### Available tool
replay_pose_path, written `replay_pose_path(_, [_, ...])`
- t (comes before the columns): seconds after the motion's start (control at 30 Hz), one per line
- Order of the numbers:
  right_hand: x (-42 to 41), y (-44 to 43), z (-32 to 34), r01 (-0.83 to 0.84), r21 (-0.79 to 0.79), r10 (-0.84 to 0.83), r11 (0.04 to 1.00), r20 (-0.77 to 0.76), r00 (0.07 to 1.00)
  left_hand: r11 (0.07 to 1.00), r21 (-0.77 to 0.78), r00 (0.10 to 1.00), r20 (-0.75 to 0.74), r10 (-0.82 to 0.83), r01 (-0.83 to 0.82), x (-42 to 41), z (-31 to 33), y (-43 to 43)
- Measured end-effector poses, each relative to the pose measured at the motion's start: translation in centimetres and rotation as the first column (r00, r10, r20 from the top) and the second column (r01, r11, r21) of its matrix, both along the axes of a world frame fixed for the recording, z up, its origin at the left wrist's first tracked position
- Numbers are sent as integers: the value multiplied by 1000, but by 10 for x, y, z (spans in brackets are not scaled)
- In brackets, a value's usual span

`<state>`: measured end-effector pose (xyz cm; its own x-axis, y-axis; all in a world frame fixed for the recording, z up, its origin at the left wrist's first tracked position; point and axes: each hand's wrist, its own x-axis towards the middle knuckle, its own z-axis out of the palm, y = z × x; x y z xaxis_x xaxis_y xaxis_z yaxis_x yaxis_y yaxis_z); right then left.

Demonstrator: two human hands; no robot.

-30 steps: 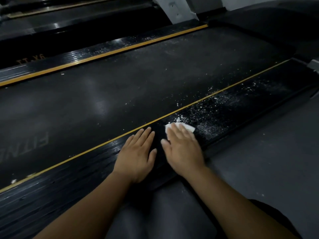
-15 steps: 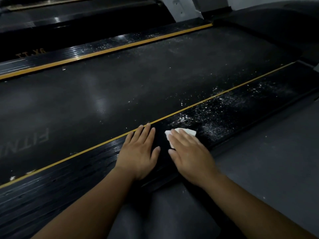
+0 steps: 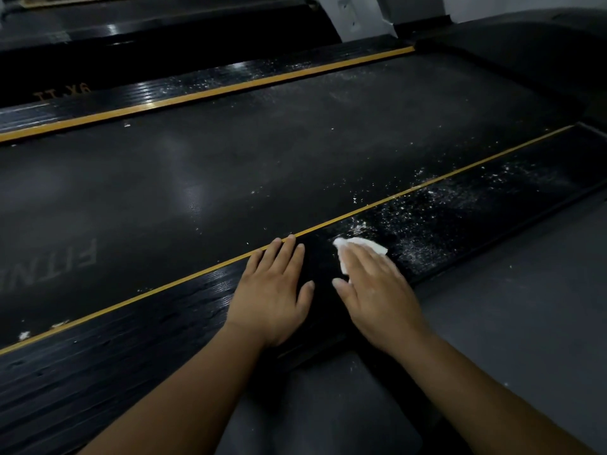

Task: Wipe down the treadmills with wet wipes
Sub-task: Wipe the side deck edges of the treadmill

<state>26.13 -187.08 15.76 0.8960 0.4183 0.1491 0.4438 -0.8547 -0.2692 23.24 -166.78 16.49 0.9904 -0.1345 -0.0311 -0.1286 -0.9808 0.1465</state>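
A black treadmill lies across the view, its dark belt bordered by yellow lines. The near ribbed side rail is dusted with white specks to the right. My right hand lies flat with straight fingers on a white wet wipe, pressing it onto that rail; most of the wipe is hidden under the fingers. My left hand rests flat and open on the rail just to the left, fingertips at the yellow line.
The far side rail also carries white specks. A second treadmill lies beyond it. Grey floor runs along the near right, and a grey upright base stands at the top.
My right hand has slid the wipe a little to the right along the rail, away from the left hand. The left hand has stayed in place.
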Motion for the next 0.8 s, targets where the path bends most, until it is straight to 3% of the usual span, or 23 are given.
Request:
replay_pose_path(0.17, [52, 19, 11, 183, -84, -190, 980, -84, 978, 1000, 3, 1000, 2, -3, 3, 1, 1, -1])
replay_pose_path(0.3, [12, 30, 17, -63, 46, 68, 997, -98, 993, 1000, -12, 1000, -4, 1, -1, 0, 2, 0])
replay_pose_path(0.37, [7, 14, 16, -98, 82, 106, 992, -105, 989, 1000, -3, 1000, 0, 2, -2, 0, 1, -1])
replay_pose_path(0.53, [38, 6, 10, 159, 46, -158, 986, -10, 987, 1000, -8, 1000, 2, 9, -9, 0, 3, -1])
replay_pose_path(0.8, [46, -12, 8, 44, 178, -77, 983, 184, 980, 1000, -9, 1000, -1, 7, -7, 0, 3, -1])
